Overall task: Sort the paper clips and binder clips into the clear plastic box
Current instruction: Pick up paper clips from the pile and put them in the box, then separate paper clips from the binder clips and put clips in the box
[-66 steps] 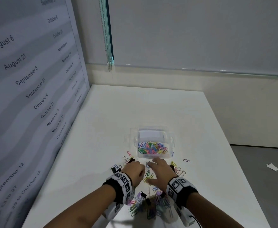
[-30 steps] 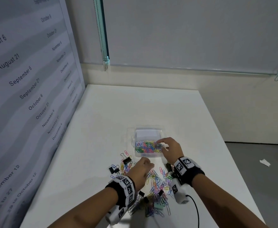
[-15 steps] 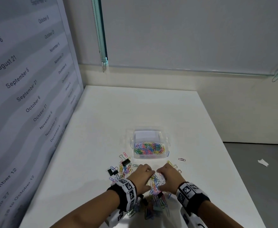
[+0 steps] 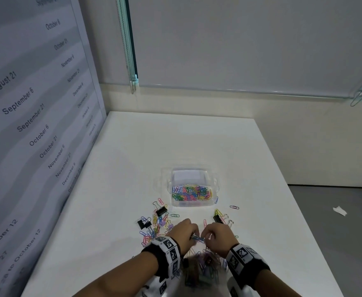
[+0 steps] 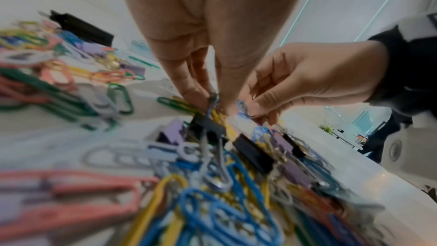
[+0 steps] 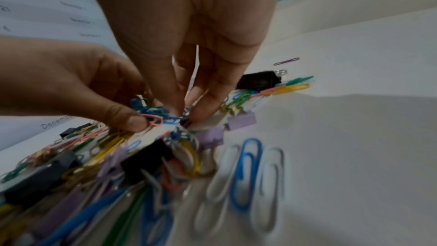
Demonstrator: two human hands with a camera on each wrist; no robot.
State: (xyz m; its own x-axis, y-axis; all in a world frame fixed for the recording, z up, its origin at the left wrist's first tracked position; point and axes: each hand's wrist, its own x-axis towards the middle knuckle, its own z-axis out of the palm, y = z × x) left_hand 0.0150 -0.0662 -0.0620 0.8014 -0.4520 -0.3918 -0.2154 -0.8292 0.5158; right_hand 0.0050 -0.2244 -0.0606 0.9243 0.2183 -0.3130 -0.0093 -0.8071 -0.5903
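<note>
Over the white table point(image 4: 175, 142), my left hand point(image 4: 183, 231) and right hand point(image 4: 218, 234) meet fingertip to fingertip, each pinching paper clips point(image 4: 197, 239) from the loose pile of paper and binder clips point(image 4: 156, 221). The clear plastic box point(image 4: 191, 202), part-filled with coloured clips, sits just beyond.

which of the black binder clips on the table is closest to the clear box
The black binder clip just off the clear plastic box's front-left corner, among loose paper clips. The left one and the right one lie farther back toward the hands.
</note>
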